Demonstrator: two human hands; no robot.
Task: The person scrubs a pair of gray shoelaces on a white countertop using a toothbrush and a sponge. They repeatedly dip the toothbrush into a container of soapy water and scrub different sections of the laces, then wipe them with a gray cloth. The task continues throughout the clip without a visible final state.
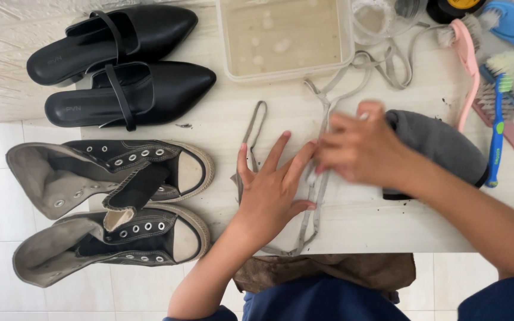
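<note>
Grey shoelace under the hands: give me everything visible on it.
The grey shoelace is a long, flat, dirty-looking cloth strip lying loose on the pale table. It runs from near the plastic tub down to the table's front edge, looped and doubled. The left hand presses it flat; the right hand, motion-blurred, is on it beside the left fingertips.

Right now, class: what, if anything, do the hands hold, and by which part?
Both the left hand and right hand press the grey shoelace mid-length; an actual grip cannot be told.

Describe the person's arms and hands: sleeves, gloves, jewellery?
Both hands bare: no gloves, rings or watch visible on the left hand or the right hand, which is motion-blurred. Forearms bare to the elbows. Dark blue fabric shows by both elbows at the frame's bottom edge; whether sleeve or other clothing is unclear.
</note>
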